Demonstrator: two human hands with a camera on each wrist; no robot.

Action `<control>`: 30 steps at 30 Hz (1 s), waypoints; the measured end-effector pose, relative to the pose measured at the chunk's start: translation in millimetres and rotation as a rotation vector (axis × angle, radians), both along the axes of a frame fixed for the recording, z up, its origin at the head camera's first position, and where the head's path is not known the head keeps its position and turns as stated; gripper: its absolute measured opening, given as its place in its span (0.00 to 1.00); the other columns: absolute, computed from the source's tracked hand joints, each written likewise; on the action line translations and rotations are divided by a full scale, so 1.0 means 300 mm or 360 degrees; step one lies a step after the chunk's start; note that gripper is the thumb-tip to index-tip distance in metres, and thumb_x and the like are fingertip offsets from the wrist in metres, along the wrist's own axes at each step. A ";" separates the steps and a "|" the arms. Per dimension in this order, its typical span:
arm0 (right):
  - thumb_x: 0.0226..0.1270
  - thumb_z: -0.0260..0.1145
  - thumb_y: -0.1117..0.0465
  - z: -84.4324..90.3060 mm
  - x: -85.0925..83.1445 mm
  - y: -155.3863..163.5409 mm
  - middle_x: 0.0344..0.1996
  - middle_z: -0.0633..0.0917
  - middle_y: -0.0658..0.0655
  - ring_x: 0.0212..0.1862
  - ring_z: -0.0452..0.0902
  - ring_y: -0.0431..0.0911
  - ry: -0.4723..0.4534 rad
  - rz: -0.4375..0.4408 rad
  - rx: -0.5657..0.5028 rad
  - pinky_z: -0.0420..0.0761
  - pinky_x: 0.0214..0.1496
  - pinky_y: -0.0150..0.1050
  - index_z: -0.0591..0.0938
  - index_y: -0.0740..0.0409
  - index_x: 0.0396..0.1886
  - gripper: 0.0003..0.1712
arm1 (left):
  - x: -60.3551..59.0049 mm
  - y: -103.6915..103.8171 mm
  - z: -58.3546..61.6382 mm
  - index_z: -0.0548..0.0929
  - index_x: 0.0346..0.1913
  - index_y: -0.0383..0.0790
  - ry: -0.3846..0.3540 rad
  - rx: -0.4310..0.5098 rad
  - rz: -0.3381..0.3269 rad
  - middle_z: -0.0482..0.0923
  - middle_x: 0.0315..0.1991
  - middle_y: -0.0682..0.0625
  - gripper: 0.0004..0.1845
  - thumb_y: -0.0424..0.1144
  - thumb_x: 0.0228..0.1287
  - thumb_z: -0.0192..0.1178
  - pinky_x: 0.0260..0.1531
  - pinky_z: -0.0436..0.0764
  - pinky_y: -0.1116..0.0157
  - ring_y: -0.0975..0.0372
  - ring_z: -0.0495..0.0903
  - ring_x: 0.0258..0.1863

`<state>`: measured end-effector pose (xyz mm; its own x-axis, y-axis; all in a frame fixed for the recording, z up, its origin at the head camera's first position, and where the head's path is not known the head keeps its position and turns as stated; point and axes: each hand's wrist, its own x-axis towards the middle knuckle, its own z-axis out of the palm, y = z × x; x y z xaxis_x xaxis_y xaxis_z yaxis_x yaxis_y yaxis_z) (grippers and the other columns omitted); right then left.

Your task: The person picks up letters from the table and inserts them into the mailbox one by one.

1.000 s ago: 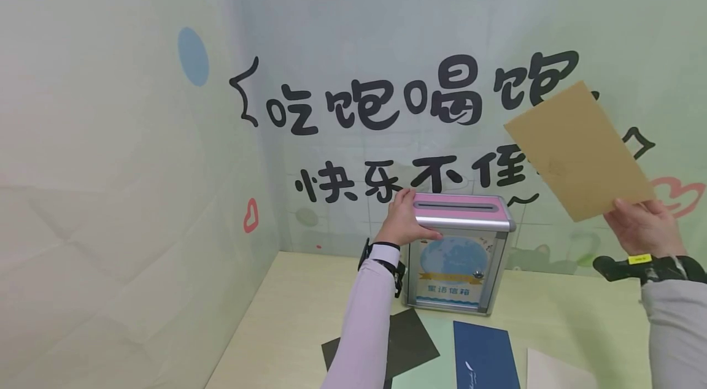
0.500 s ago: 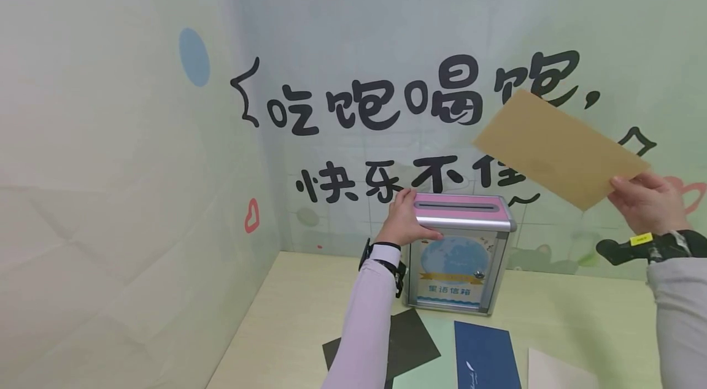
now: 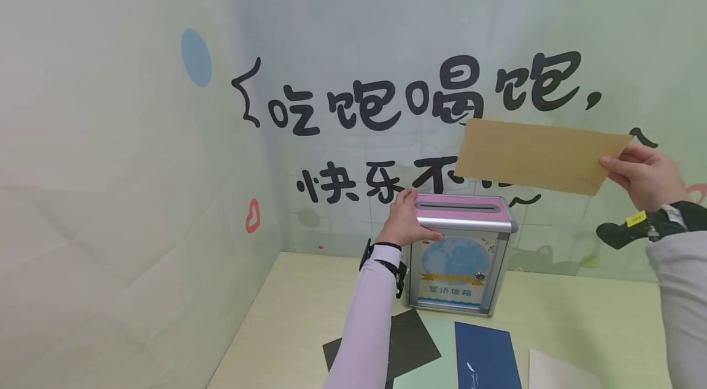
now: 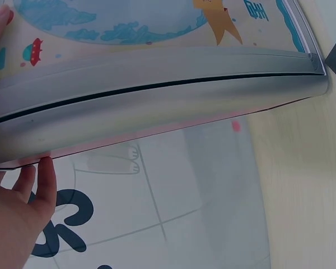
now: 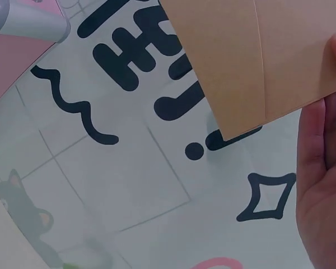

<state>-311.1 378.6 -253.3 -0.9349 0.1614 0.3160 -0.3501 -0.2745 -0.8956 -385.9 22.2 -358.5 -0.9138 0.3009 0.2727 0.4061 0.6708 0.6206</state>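
Envelope-to-slot alignment, seen from my head. My right hand [image 3: 643, 175] pinches the flat brown kraft-paper envelope [image 3: 538, 154] by its right-hand end, thumb on the near face and fingers behind; the envelope runs leftward away from that hand, its long axis nearly level, its free end tipped slightly up. Below and to the left of my right hand stands the small silver metal letter box with a pink top [image 3: 461, 251], and the dark slot [image 3: 457, 207] in that top runs left to right — close to parallel with the envelope's long edge. The envelope hangs above the box, apart from it, its lower edge just over the right part of the lid.

My left hand [image 3: 407, 221] is the nearer hand to the box: it grips the box's upper left corner, thumb across the front rail and fingers over the pink top, as my left wrist view confirms [image 4: 22, 207].

Surface: the box stands on a pale wooden tabletop [image 3: 574, 315]. Nearer to me than my left hand lie a black card [image 3: 409, 340], a dark blue envelope [image 3: 486, 355] and a cream sheet [image 3: 558, 372] — all flat, well apart from my right hand.

Room: pale green printed backdrop with large black characters [image 3: 386, 107] behind the box; a plainer panel [image 3: 110, 192] closes the left side.
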 end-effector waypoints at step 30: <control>0.57 0.66 0.60 0.174 -0.044 -0.092 0.19 0.77 0.26 0.28 0.71 0.22 -0.0149 -0.0349 0.1259 0.63 0.34 0.22 0.76 0.22 0.19 0.21 | -0.011 0.002 -0.010 0.56 0.69 0.41 0.0018 0.0009 -0.0008 0.50 0.69 0.47 0.59 0.52 0.30 0.76 0.55 0.69 0.60 0.55 0.57 0.64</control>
